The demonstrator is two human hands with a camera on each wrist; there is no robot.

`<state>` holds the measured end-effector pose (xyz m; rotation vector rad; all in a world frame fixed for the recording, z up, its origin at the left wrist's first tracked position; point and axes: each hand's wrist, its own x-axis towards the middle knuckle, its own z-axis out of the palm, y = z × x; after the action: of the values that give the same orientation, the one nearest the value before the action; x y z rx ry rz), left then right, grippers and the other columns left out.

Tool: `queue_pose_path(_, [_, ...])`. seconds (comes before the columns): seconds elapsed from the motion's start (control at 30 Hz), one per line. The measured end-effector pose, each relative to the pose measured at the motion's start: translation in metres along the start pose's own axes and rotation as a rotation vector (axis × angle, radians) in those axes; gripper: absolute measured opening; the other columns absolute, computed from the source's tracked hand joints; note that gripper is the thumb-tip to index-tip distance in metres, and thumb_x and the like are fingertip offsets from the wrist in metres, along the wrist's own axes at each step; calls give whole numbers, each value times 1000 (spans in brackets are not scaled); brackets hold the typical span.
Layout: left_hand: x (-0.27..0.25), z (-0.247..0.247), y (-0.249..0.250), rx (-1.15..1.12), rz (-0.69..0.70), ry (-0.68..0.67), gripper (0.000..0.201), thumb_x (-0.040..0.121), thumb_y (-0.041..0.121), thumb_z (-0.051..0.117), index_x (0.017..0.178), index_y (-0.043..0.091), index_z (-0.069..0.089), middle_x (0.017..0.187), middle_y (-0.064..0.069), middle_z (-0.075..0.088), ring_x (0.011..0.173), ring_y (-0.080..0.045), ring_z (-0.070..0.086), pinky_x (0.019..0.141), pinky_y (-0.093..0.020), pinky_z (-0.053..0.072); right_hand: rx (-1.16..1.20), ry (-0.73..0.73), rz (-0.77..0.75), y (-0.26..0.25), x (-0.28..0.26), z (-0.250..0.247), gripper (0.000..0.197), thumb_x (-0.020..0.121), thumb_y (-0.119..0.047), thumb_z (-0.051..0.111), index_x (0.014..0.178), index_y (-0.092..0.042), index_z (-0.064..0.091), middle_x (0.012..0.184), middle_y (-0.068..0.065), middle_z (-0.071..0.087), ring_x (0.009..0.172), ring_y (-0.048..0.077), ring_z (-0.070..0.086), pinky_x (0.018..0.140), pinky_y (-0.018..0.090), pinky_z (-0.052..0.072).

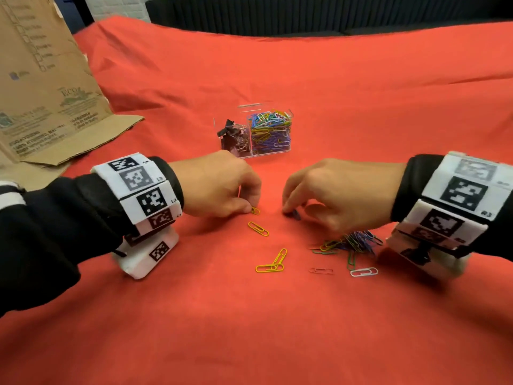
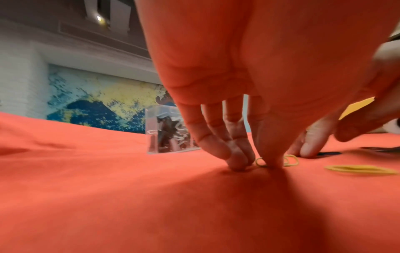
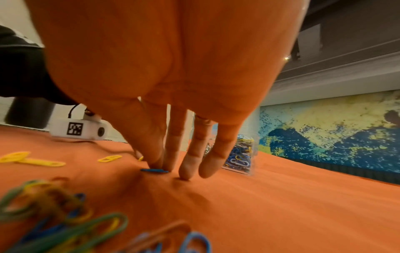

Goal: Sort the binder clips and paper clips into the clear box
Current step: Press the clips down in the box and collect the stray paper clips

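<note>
The left hand is palm-down on the red cloth, its fingertips bunched and pressing at a yellow paper clip; the thumb sits on the clip's near end, but whether the clip is truly pinched or only pressed I cannot tell. The right hand mirrors it just across a small gap, fingers reaching straight down, the first two touching a dark blue clip that lies flat on the cloth; it does not look lifted, so I read this hand as touching, not gripping. Both wrists are low, forearms coming in from either side. These clips are light, thin, stiff wire and lie flush on soft fabric, so they will likely resist a straight pinch; dragging a fingertip to tip up one rounded end, then nipping it between thumb and forefinger, should serve better. More yellow clips lie nearer the person, and a tangled heap of mixed clips sits beside the right wrist, where they may snag and come up in clumps. The clear box stands just beyond the hands, black binder clips in its left compartment, coloured paper clips filling the right.
</note>
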<state>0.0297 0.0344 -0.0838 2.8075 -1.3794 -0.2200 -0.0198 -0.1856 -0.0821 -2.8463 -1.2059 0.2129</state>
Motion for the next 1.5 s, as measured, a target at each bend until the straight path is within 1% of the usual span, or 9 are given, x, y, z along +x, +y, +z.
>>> queue_pose_path(0.1, [-2,3,19,-5,58,9,9,90,33,66,89,24,68,85,9,69,68,-3,55,68,-19,42,40,16,23,3,-25,1,46,75,-4,53,112,-23,74,117,-8,68,104,15,64,92,25,48])
queue_pose_path(0.3, [-10,1,50,-45,137,-87,57,74,70,66,113,29,61,100,12,58,69,11,48,65,-5,37,85,-63,93,-1,-67,1,45,80,-34,63,125,-34,66,119,-18,59,105,1,57,81,-1,32])
queue_pose_path(0.43, [-11,6,58,-99,157,-96,44,76,53,78,108,28,62,98,11,59,71,11,52,66,-9,41,37,-96,103,-11,-79,3,50,76,-41,67,125,-40,60,114,-18,56,104,3,55,90,14,44])
queue_pose_path(0.53, [-10,6,63,-115,114,-95,26,83,43,74,101,28,65,92,12,64,73,1,59,71,-21,49,42,-78,127,-14,-80,4,36,78,-35,67,113,-43,61,101,-19,56,91,1,53,81,17,48])
queue_pose_path(0.73, [-10,3,71,-79,42,-75,13,80,24,65,92,27,71,75,10,69,67,-1,62,67,-19,51,43,-67,133,-19,-77,2,20,74,-25,58,91,-36,60,82,-14,61,75,7,56,70,33,52])
queue_pose_path(0.97, [-2,-20,59,-132,6,88,14,77,18,70,87,27,76,63,19,65,67,5,64,61,0,38,56,-48,156,-15,-71,-1,19,72,-24,59,86,-33,67,76,-15,64,70,2,57,69,28,52])
queue_pose_path(1.17, [27,-56,12,-194,-157,389,13,76,19,73,81,31,76,71,13,72,70,-1,70,69,-15,50,145,1,247,1,-65,-11,12,69,-29,66,79,-36,71,69,-14,69,71,1,66,68,25,55])
queue_pose_path(1.3, [63,-71,-21,-226,-246,602,14,76,19,73,86,28,78,70,14,69,73,-6,71,67,-6,46,187,10,295,11,-59,-18,14,68,-29,68,78,-39,71,67,-15,71,69,0,68,67,26,56])
queue_pose_path(1.5, [106,-62,-50,-156,-293,568,13,76,19,75,85,26,79,74,11,72,64,7,61,64,-1,40,203,59,337,21,-52,-28,11,71,-25,70,72,-36,71,64,-13,71,65,-1,67,67,21,53])
